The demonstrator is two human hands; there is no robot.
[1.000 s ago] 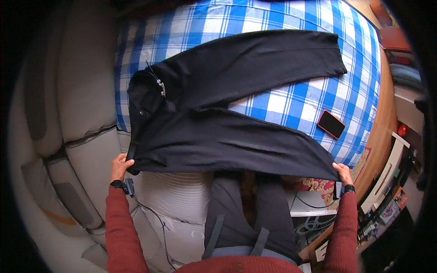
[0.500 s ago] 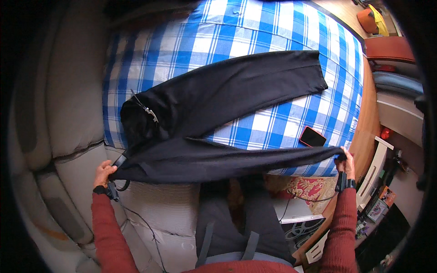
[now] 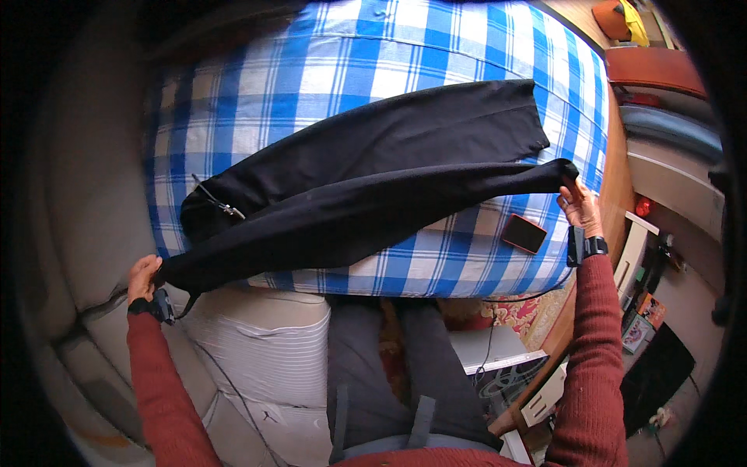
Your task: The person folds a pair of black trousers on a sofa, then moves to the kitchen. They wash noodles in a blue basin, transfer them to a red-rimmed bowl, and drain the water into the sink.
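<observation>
A pair of black trousers (image 3: 327, 214) stretches lengthwise across the bed, its waist to the left and its leg ends to the right. My left hand (image 3: 143, 277) is closed on the near corner of the waist. With my right hand (image 3: 580, 208) I grip the hem of the near leg, holding that leg up and partly over the far one. The far leg (image 3: 436, 128) lies flat on the cloth. A belt with a metal buckle (image 3: 227, 208) shows at the waist; part of the waist is hidden under the near leg.
A blue and white checked cloth (image 3: 459, 47) covers the bed. A dark phone with a red edge (image 3: 524, 233) lies near its right front. A beige sofa (image 3: 85, 194) borders the left side. A cable (image 3: 233, 389) runs from my left wrist. Furniture stands along the right.
My right hand has swung the near leg away from me, onto the far leg. The waist's near corner has shifted left and slightly away with my left hand.
</observation>
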